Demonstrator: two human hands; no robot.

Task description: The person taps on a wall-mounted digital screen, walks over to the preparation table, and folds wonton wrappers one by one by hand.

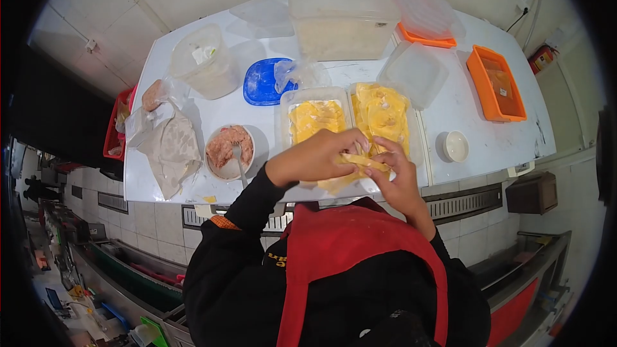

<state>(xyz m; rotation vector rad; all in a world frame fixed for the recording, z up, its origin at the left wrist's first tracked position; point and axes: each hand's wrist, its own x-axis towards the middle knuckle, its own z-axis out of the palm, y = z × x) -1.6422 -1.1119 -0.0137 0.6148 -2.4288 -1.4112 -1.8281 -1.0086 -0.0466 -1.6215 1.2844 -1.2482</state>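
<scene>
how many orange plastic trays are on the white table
2: one orange plastic tray on the right of the table, another at the back, mostly under clear plastic lids; more may be hidden there.

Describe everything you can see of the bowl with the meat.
The round white bowl, plastic or ceramic, sits upright on the white table near its front edge. Pinkish minced meat covers most of its inside, leaving the near side bare. A metal-looking fork rests in it, handle over the rim. Nobody is touching it.

Pale tiled walls (83, 9) surround a white table (443, 122) above tiled floor (151, 225).
</scene>
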